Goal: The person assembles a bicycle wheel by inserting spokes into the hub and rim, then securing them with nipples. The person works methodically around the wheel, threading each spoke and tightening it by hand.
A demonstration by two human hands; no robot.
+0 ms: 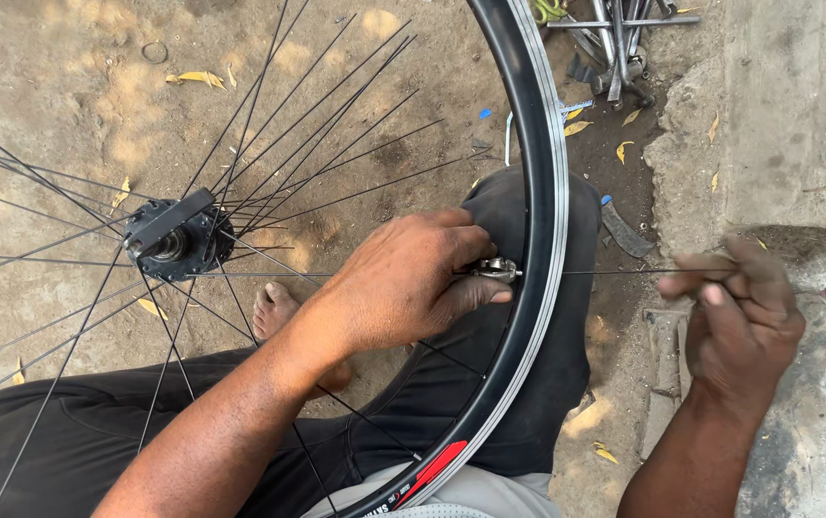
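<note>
While the left hand [403,283] curls inside the black bicycle rim [538,240], its fingers pinch a small metal spoke tool [496,269] against the rim's inner wall, closed tight around it. Outside the rim, the right hand [739,321] has thumb and fingers pressed together on the far end of a thin spoke [614,272], which runs level from that hand through the rim to the tool. The wheel leans across the person's lap, over black trousers [519,422], with a bare foot [274,309] showing between the spokes. Black spokes fan out from the hub [178,240], which sits left of the left hand, well apart from it. Beyond the rim, on the dirt ground [68,96], lies a pile of metal tools [614,43], and a concrete step [797,125] stands at the right.
</note>
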